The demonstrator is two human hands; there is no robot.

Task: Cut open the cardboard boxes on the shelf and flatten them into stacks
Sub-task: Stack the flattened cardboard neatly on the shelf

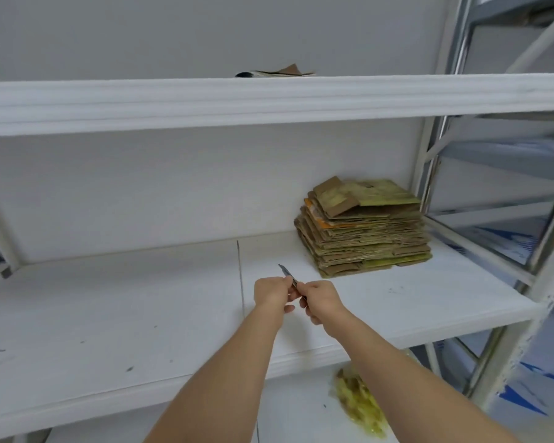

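Over white shelf (109,314), both hands grip knife (288,274), flattened stack (365,231) nearby

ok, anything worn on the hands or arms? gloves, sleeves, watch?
Nothing visible. Left hand and right hand are bare, no gloves or rings that show. Both forearms are bare up to the bottom frame edge: no sleeves, watch or bands in view.
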